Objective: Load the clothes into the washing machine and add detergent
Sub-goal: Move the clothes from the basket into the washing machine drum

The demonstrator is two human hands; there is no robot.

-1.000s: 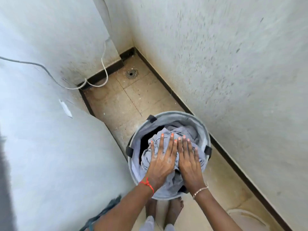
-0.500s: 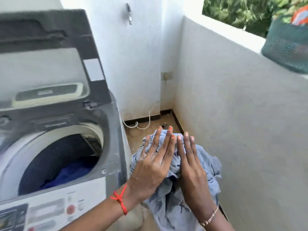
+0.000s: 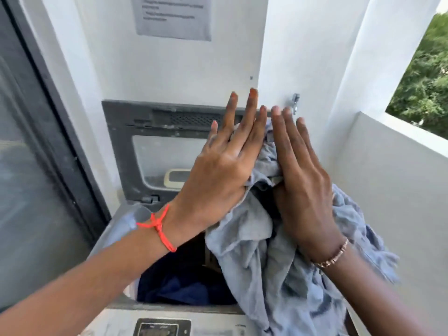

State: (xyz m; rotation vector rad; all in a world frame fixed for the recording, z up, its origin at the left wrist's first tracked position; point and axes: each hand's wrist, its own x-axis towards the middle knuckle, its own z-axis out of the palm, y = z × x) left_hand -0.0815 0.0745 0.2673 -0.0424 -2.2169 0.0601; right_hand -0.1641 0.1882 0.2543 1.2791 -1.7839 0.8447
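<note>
Controls [image 3: 162, 327] of the washing machine [image 3: 213, 323] sit closest. Dark blue clothes [image 3: 184, 287] lie in its tub. Above the tub's right side, the left hand [image 3: 225, 166] and right hand [image 3: 303, 180] squeeze grey clothes [image 3: 278, 275] between flat palms (fingers straight). Behind them, the lid [image 3: 145, 132] stands up.

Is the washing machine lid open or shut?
Open: the lid stands upright, and blue clothes show down inside the machine.

Print on wall notice [image 3: 173, 18] too blurred to read; washer panel [image 3: 162, 328] markings illegible
</note>
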